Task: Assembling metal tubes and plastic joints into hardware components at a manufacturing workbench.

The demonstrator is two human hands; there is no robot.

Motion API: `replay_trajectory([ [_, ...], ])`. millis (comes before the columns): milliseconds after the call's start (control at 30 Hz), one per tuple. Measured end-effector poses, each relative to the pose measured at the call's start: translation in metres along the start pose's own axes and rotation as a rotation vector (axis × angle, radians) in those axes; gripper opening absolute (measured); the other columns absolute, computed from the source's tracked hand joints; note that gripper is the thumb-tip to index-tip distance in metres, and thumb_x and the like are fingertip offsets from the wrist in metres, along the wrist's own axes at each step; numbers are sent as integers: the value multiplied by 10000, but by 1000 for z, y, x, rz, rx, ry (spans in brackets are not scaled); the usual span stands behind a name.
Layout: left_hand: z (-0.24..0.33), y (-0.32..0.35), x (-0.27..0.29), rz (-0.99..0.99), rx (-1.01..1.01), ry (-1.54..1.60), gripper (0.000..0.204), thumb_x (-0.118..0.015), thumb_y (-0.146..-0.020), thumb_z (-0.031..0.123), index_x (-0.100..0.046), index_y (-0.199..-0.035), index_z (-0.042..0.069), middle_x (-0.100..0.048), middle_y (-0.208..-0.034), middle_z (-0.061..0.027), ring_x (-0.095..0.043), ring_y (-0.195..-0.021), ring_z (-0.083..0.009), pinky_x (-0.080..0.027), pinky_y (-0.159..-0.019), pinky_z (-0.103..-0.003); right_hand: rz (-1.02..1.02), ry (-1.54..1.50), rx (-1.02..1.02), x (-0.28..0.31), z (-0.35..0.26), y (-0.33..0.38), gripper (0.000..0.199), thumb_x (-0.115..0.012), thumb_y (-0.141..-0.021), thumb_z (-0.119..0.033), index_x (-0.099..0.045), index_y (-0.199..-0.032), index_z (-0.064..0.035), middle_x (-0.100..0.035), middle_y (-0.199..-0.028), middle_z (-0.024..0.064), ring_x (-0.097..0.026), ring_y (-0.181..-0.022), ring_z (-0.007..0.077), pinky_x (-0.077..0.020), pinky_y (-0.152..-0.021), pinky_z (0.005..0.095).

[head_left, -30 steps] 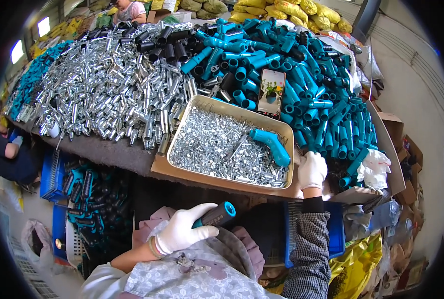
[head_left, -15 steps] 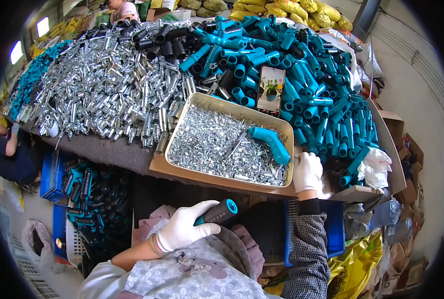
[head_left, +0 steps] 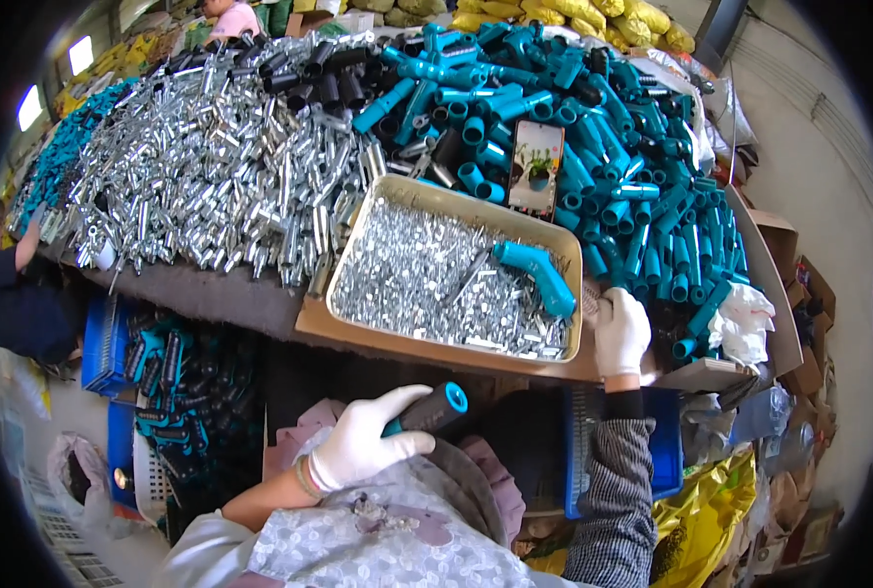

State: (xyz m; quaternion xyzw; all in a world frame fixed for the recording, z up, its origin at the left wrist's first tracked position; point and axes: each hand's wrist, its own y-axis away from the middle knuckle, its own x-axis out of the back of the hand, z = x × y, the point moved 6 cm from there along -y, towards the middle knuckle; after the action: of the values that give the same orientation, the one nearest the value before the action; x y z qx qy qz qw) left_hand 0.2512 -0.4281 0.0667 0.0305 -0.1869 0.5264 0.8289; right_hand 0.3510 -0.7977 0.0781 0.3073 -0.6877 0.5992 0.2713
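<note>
My left hand point(head_left: 366, 443), in a white glove, is closed round a black tool handle point(head_left: 438, 408) with a teal end, held above my lap. My gloved right hand point(head_left: 622, 335) is at the table edge, just beyond the tray's right end. Its fingers are curled downward, and what they may grip is hidden. Between the hands and the heaps stands a cream metal tray point(head_left: 358, 340) filled with small silver metal parts point(head_left: 407, 269). A bent teal plastic housing point(head_left: 538, 275) lies on those parts at the tray's right side.
Heaps of silver metal tubes point(head_left: 211, 167) and teal housings point(head_left: 642, 191) cover the table. A phone point(head_left: 535, 169) leans on the teal heap. Blue crates point(head_left: 104, 365) and finished-looking handles point(head_left: 167, 377) are low on the left. Another person point(head_left: 24, 304) sits at far left.
My right hand has shifted slightly along the table edge beside the tray, its fingers more curled. The left hand still holds the handle, its teal end turned slightly more into view.
</note>
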Motion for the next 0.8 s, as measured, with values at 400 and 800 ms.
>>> replay_trajectory([
  [400, 5, -14, 10, -104, -120, -176, 601, -803, -821, 331, -581, -1314, 70, -713, -932, -145, -724, -783, -248, -563, -711, -348, -502, -927, 256, 75, -174, 42, 77, -708, -813, -47, -709, -890, -44, -694, -817, 102, -688, -764, 291, -543, -697, 368],
  [800, 15, -8, 18, -32, -174, 0, 624, -843, -798, 263, -576, -1320, 51, -719, -1041, -178, -731, -958, -308, -553, -832, -345, -73, -238, 248, 49, -139, -37, 179, -695, -876, -210, -652, -928, -43, -644, -853, 130, -630, -800, 341, -511, -717, 414],
])
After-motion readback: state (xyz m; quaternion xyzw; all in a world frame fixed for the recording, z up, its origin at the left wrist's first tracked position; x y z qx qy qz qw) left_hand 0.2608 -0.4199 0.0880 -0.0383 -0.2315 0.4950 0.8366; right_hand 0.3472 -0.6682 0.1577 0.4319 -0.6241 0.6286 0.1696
